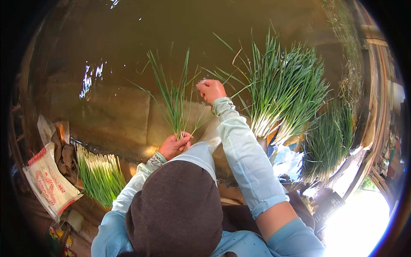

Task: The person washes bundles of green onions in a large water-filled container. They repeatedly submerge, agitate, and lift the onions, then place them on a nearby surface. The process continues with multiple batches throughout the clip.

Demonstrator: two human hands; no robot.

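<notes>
Gripped near their white root ends, a small bunch of spring onions [176, 107] stands in my left hand [172, 146], its green leaves fanning out away from me over the water. My right hand [211, 90] is closed in a pinch a little above the water, just right of the bunch. What its fingertips hold, if anything, is too small to make out. To its right lies a large heap of spring onions [284, 85], white ends toward me and leaves pointing away. One or two long leaves from the heap reach close to my right hand.
Murky brown water [120, 38] spreads ahead. A darker green bunch [330, 139] lies at the right bank, beside wooden boards [379, 90]. At the left edge sit another bundle of spring onions [102, 177] and a white printed sack [50, 184]. Dark rounded cloth [175, 210] covers the lower middle.
</notes>
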